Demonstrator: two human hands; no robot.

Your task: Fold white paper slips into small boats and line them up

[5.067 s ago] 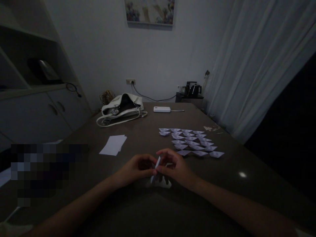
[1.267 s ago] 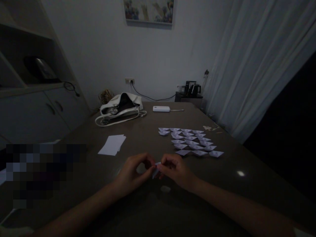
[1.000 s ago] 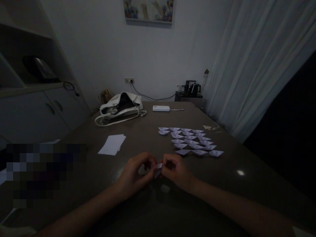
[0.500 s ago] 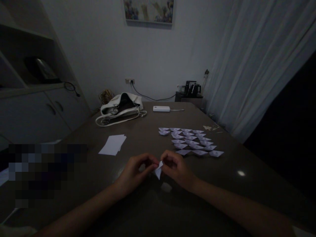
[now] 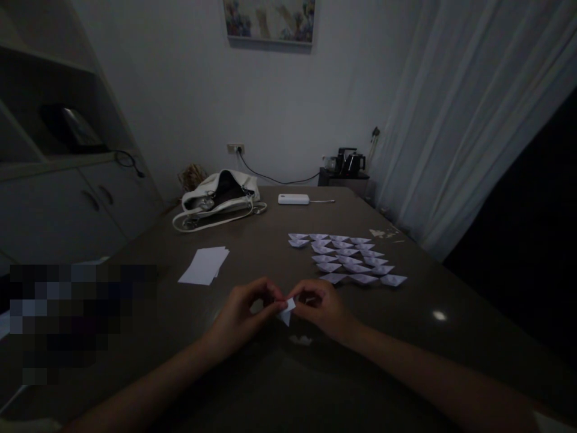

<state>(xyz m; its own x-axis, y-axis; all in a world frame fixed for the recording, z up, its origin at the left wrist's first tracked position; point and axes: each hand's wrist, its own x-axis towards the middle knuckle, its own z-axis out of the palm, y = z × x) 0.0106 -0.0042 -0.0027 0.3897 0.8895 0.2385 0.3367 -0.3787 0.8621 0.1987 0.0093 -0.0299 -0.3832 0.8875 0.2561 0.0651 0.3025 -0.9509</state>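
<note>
Just below frame centre, the left hand and right hand are holding a folded paper in nearly closed pinches, seemingly steadying its creases; paper boats are sitting right of centre, apparently avoiding bumps.

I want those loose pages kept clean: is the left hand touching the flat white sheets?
Apart. The head view shows a strip of bare tabletop between the left hand and the flat white sheets.

On the table, paper sheets lie left of paper boats; behind them, a handbag sits left of a power bank.
</note>
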